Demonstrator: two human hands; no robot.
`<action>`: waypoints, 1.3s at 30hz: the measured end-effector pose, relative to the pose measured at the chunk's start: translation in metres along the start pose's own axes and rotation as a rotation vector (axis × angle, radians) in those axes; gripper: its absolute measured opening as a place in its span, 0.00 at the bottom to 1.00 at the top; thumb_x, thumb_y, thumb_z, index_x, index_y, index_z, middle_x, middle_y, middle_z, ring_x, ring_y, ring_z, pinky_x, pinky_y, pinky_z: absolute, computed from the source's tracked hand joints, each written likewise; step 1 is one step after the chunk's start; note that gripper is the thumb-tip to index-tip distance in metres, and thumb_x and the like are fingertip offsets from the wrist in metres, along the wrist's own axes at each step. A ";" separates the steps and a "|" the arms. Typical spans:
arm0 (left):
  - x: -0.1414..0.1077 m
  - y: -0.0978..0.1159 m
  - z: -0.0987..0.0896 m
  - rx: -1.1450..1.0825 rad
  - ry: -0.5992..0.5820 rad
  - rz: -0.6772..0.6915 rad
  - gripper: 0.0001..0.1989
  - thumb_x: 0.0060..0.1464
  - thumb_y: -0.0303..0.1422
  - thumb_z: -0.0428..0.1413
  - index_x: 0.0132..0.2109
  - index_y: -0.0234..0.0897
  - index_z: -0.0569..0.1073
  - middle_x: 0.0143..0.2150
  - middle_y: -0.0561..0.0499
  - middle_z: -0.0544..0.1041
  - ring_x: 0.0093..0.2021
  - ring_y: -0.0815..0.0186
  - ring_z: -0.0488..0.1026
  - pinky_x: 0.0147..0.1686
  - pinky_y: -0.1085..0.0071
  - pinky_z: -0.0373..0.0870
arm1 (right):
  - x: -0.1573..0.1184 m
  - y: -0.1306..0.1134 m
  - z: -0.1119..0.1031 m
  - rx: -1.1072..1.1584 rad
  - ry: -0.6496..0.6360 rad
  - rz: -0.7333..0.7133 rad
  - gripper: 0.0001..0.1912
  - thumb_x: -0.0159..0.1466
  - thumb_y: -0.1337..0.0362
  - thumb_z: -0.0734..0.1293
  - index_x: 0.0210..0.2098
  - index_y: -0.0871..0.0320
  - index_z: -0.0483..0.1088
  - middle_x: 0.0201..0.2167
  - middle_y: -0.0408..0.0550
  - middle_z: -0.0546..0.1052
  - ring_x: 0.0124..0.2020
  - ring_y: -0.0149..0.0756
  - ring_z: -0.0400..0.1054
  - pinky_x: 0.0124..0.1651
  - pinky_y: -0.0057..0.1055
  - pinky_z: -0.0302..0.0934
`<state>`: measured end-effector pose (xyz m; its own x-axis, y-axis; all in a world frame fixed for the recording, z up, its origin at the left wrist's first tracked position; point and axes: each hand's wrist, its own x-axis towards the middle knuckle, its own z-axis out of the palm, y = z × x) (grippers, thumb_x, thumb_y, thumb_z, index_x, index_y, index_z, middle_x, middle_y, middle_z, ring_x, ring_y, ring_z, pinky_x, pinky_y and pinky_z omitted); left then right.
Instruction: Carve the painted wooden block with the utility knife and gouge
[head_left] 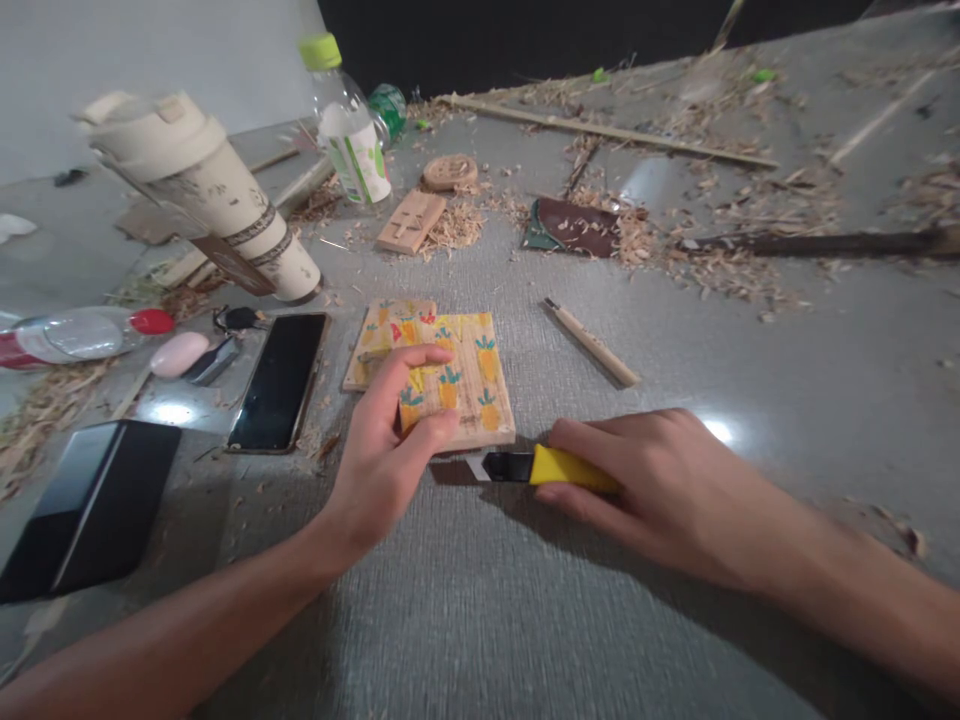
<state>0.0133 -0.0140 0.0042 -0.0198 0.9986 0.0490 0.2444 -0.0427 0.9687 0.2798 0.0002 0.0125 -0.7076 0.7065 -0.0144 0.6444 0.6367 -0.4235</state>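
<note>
My left hand [379,450] grips a small wooden board [484,375] painted with yellow pineapples with blue-green tops. Its thumb lies on the near left part and a finger reaches over the top. Another painted wooden board [371,325] lies partly under it at the back left. In my right hand [667,490] is a yellow and black utility knife [574,470], fingers wrapped round its handle. The blade points left, just in front of the board's near edge; I cannot tell whether they touch. A wooden-handled carving tool [592,345] lies behind my right hand.
A phone [277,385], a black folded object [90,505], a tumbler [217,190] and bottles [349,140] stand or lie to the left. Carved wooden pieces [412,222], a dark pouch [574,228] and wood shavings [810,170] are farther back.
</note>
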 end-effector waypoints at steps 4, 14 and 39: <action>0.001 -0.003 0.001 -0.024 0.002 -0.002 0.11 0.70 0.37 0.57 0.57 0.48 0.76 0.56 0.52 0.78 0.55 0.56 0.74 0.57 0.58 0.69 | -0.001 0.001 0.001 -0.011 0.013 -0.007 0.23 0.79 0.42 0.58 0.38 0.51 0.65 0.25 0.38 0.72 0.22 0.34 0.65 0.29 0.36 0.41; 0.000 -0.004 -0.001 -0.022 0.014 0.013 0.11 0.73 0.37 0.54 0.57 0.47 0.77 0.59 0.51 0.77 0.60 0.53 0.73 0.62 0.55 0.68 | -0.001 0.000 0.001 -0.026 0.031 -0.017 0.22 0.80 0.43 0.58 0.37 0.51 0.65 0.25 0.38 0.72 0.22 0.34 0.65 0.28 0.37 0.41; -0.001 -0.003 0.002 -0.005 0.019 0.068 0.22 0.73 0.39 0.57 0.70 0.51 0.69 0.77 0.50 0.67 0.77 0.51 0.63 0.76 0.49 0.63 | 0.000 0.000 0.001 0.000 0.017 -0.020 0.22 0.80 0.43 0.58 0.38 0.51 0.65 0.26 0.38 0.73 0.23 0.34 0.66 0.29 0.37 0.42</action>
<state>0.0148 -0.0150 0.0006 -0.0219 0.9927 0.1189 0.2410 -0.1102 0.9643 0.2799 -0.0001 0.0111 -0.7150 0.6990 0.0098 0.6302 0.6507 -0.4236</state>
